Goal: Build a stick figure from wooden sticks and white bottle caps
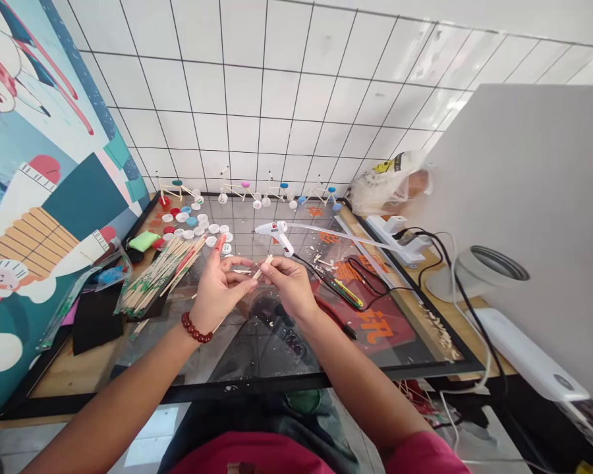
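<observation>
Above the glass-topped table, my left hand [220, 286] and my right hand [289, 283] meet, both pinching pale wooden sticks [261, 267] between thumb and fingers. The sticks lie side by side and tilt up to the right; my fingers hide part of them. The left index finger points upward, with a red mark on it. Just beyond my hands lies a white hot glue gun [278, 236], with a clear glue stick running out behind it. To the left is a pile of wooden chopsticks [158, 273], some in green-printed wrappers.
Bottle caps [201, 218] lie scattered at the back left. Small stick-and-cap bicycle models [247, 191] line the back edge. Red-handled pliers [336, 316] and a yellow utility knife [348, 294] lie right, near a power strip [395, 238] and cables. Wood scraps [439, 332] line the right edge.
</observation>
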### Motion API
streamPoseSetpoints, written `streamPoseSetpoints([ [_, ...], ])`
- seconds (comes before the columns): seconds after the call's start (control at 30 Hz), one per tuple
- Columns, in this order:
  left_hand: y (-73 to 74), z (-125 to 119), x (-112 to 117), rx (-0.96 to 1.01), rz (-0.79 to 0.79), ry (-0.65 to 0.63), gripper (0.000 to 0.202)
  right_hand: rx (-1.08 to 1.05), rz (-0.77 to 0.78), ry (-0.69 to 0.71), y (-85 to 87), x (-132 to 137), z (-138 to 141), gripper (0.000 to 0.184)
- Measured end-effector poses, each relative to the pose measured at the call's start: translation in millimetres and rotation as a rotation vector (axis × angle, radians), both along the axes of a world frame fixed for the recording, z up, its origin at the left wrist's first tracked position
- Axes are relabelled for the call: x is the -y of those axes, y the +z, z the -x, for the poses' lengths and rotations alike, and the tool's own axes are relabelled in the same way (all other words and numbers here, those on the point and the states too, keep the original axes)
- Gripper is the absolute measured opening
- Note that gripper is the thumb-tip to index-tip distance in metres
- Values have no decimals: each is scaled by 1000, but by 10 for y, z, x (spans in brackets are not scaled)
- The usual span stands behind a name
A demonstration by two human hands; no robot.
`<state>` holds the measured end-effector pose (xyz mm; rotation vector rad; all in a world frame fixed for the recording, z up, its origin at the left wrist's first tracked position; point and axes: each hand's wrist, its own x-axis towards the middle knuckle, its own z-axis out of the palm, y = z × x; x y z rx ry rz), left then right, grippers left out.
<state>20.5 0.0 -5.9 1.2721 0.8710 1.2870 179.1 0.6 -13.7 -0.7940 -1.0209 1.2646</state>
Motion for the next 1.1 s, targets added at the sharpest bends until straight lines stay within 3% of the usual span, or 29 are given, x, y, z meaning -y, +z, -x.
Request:
streamPoseSetpoints([
  [0.4,50,-20,29,-10,39,-13,115,2,5,4,-13,-11,-5,35],
  [1.1,-19,2,52,5,-93,-33,100,-59,16,73,18,31,33,37],
])
